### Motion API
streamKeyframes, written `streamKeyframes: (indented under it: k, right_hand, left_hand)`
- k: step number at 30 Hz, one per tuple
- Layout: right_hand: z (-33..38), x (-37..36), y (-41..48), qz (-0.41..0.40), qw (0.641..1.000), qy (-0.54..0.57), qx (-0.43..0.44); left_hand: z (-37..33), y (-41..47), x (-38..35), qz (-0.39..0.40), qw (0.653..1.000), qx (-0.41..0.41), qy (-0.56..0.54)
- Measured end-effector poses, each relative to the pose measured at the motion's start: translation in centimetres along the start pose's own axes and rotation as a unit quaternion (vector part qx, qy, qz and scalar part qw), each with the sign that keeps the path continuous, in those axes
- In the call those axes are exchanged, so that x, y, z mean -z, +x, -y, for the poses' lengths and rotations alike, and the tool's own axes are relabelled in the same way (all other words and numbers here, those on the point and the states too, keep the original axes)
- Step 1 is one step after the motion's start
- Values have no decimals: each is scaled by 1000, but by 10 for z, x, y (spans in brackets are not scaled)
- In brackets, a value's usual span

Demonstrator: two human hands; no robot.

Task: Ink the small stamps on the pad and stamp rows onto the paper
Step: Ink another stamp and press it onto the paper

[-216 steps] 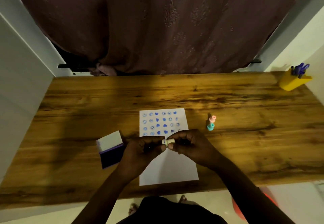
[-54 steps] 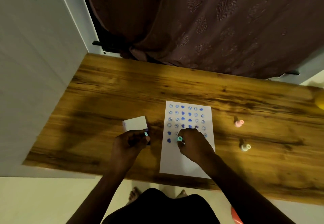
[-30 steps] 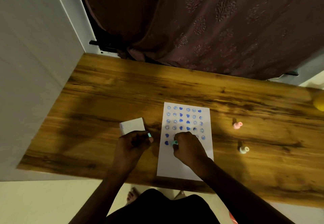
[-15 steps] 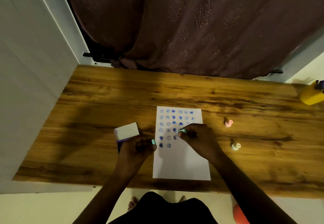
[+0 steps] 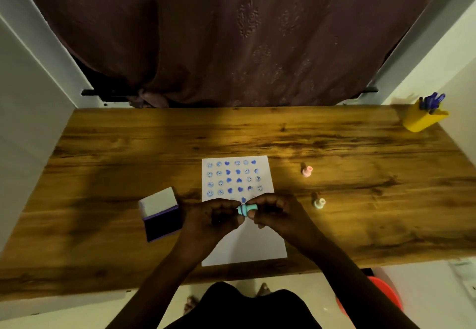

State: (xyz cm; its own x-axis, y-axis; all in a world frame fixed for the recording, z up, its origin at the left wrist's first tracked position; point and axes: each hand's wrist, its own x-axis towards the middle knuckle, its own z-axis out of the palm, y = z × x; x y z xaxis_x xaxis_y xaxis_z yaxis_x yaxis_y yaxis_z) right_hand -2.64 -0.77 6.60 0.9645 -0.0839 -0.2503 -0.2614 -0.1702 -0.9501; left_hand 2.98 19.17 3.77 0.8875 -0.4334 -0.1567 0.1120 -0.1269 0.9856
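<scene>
Change: right hand lifted the teal stamp off the paper, met left hand | Fingers: both clamped on stamp | Pad: left, open | Meaning: probably capping.

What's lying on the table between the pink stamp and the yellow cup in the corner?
Nothing: the head view shows only bare wooden table between the pink stamp and yellow cup.

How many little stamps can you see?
3. A small teal plastic stamp is held between both hands over the white paper. A small pink stamp and a small pale-green stamp stand on the wooden table, right of the paper.
</scene>
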Motion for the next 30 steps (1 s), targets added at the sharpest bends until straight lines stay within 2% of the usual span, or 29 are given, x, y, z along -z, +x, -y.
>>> streamKeyframes:
  k: [6,13,30]
  right_hand:
    - [0,22,-7,6,1000,15,-20]
    - [-5,46,-14,0,996,64,-61]
    - [-27,122,-36,-29,980,145,-129]
  left_hand:
    - [-5,6,-20,3,1000,-22,-5]
    - [-14,15,-47,3,997,-61,53]
    - [-21,45,-132,65,997,-27,31]
